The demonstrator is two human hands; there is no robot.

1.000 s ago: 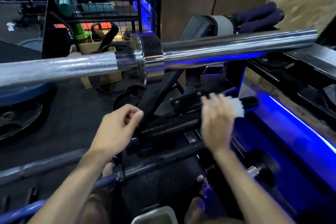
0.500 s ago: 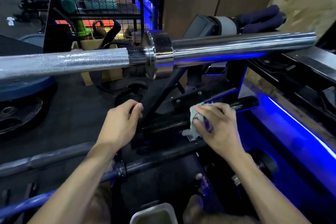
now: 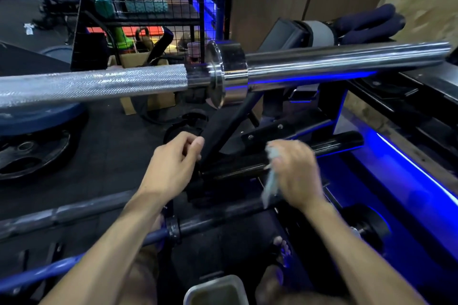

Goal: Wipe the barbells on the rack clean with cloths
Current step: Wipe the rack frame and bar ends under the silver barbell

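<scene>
The right hand [image 3: 296,173] is gripping a pale cloth [image 3: 271,176], its fingers curled around the fabric and pressing it against the black barbell [image 3: 332,145] lying low on the rack [image 3: 285,129]; the hand and cloth are motion-blurred, and a strip of cloth is hanging down below the fingers. The left hand [image 3: 173,163] is resting at the inner end of that same black sleeve, its fingers curled with thumb and forefinger tips close together; whether it is actually pinching the bar cannot be told. Above both hands, a chrome barbell [image 3: 334,62] is stretching across the view, its knurled shaft running off to the left and its smooth sleeve to the right, well apart from the cloth. Nearer the person, a dark bar with a blue section [image 3: 74,265] is crossing below the forearms. A black weight plate [image 3: 27,153] is lying on the floor at the left, a wire-mesh shelf [image 3: 148,15] is standing behind, and a blue light strip [image 3: 416,171] is glowing along the right.
</scene>
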